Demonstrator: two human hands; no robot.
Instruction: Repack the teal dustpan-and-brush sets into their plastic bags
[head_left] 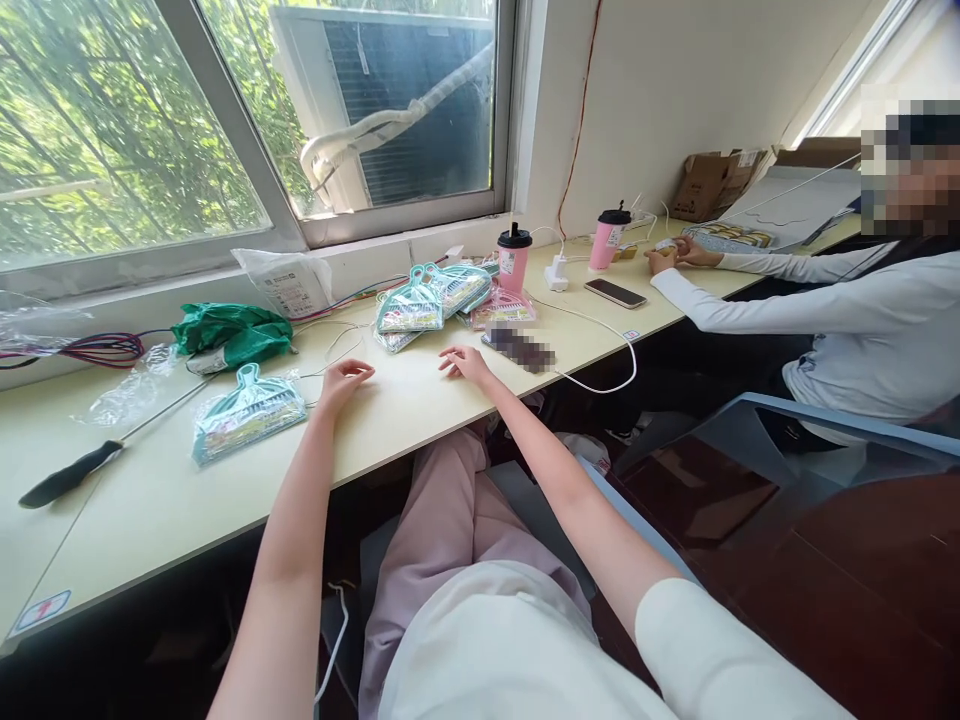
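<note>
My left hand [343, 381] rests on the pale desk [420, 400] with its fingers loosely curled and nothing in it. Just to its left lies a teal packaged fan-shaped item [247, 412]. My right hand [465, 364] lies flat on the desk, fingers spread, holding nothing. Beyond it sits a pile of similar teal and pink packets [439, 295] and a blurred small object [520, 346].
A long screwdriver with a black handle [75, 472], a green bag [231, 333] and clear wrappers lie at the left. Two pink lidded cups [514, 258] [609, 237], a phone [615, 292] and a white cable [615, 360] lie towards the right, where another person sits with hands at the desk's far end.
</note>
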